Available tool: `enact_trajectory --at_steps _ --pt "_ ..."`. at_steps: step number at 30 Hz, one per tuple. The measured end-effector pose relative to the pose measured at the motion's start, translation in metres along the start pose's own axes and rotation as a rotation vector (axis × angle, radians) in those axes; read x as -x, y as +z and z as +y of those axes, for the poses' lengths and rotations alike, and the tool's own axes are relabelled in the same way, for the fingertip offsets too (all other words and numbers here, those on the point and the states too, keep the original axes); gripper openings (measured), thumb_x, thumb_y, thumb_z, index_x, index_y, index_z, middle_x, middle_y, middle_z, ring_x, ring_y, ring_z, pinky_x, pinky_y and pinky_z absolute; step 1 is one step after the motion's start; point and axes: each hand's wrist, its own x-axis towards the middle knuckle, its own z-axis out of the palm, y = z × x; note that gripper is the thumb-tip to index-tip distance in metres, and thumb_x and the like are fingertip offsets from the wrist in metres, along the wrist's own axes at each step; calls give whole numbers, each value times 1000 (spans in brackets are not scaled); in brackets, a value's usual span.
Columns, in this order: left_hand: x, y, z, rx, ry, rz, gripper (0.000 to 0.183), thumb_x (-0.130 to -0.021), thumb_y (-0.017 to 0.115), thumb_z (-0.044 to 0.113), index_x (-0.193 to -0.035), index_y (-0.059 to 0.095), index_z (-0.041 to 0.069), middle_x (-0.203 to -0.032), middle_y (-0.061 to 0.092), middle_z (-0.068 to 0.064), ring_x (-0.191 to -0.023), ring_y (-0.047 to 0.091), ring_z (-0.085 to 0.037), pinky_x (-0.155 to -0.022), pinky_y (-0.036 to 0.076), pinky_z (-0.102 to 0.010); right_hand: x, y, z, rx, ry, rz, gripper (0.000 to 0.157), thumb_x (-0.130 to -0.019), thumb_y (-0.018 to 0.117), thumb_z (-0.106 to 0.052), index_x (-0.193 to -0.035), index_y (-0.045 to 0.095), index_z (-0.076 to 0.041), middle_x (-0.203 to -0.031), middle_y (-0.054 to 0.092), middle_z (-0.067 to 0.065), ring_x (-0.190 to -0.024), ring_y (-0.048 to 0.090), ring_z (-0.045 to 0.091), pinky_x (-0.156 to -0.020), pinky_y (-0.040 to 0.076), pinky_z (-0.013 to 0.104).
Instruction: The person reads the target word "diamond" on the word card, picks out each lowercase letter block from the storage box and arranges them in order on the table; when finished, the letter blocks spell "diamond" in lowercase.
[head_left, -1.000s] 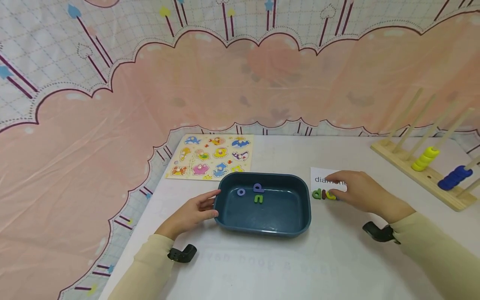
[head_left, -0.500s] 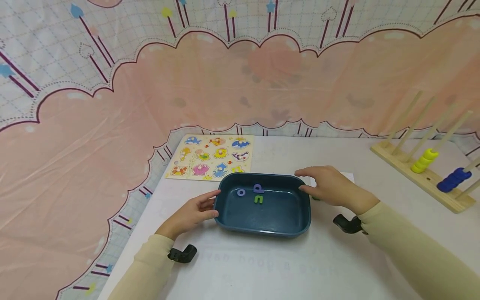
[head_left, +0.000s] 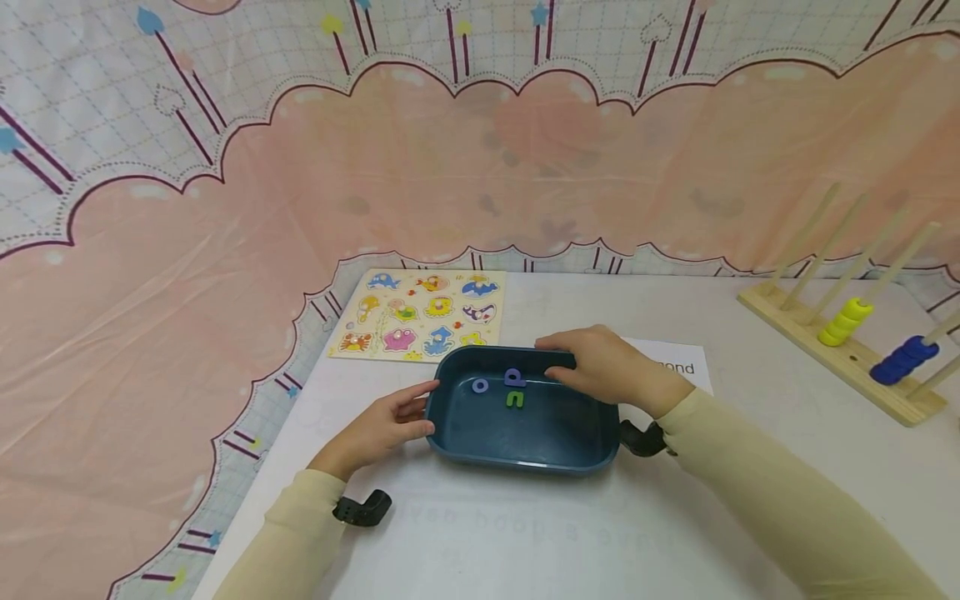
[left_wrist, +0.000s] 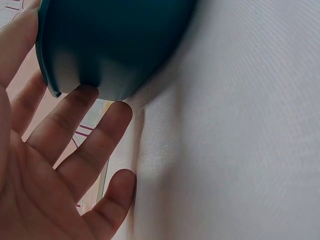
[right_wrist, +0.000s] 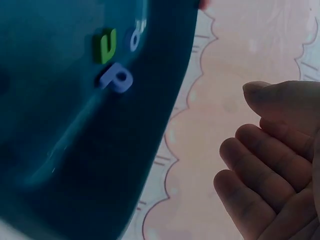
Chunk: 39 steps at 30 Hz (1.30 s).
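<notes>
A dark teal plastic tray sits on the white table. Inside it lie a purple letter o, a purple letter d or p and a green letter n. My left hand touches the tray's left end with extended fingers, some against its wall in the left wrist view. Over the tray's back right part hovers my right hand, thumb and fingers apart, nothing between them. A white word card shows its ending "ond"; my right hand and wrist hide the rest and the letters below it.
Behind the tray to the left lies a wooden sea-animal puzzle board. At the right stands a wooden bead counter with upright pegs and yellow and blue beads. A patterned pink curtain hangs behind the table.
My right hand has moved left from the card and the letters beside it to above the tray. My left hand has stayed at the tray's left end.
</notes>
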Motion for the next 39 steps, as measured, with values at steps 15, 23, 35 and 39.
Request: enact_trajectory --at_steps 15,23,35,39 --pt "0 0 -1 7 -10 5 71 -94 73 26 -154 39 9 -144 52 -22 -132 50 -37 -105 43 -51 -36 21 -17 6 -52 -97 45 -94 72 -23 -134 63 -3 -131 65 11 -121 61 26 -104 46 42" --pt "0 0 -1 25 -4 -7 71 -95 72 26 -155 38 9 -143 52 -23 -131 52 -37 -105 43 -51 -50 41 -21 -12 -34 -181 47 -95 72 -25 -136 62 -5 -131 65 11 -118 62 26 -104 46 42" --pt "1 -1 -2 49 -6 -16 71 -95 72 26 -155 38 10 -144 52 -22 -131 51 -36 -105 43 -50 -65 68 -24 -8 -24 -248 45 -95 72 -23 -135 62 -4 -129 66 11 -114 63 21 -104 47 40" --pt "2 -1 -1 43 -6 -12 70 -95 72 26 -155 38 10 -144 52 -22 -131 51 -36 -105 43 -50 -68 74 -24 -22 -8 -253 45 -95 72 -24 -134 63 -6 -127 67 10 -108 64 18 -101 49 38"
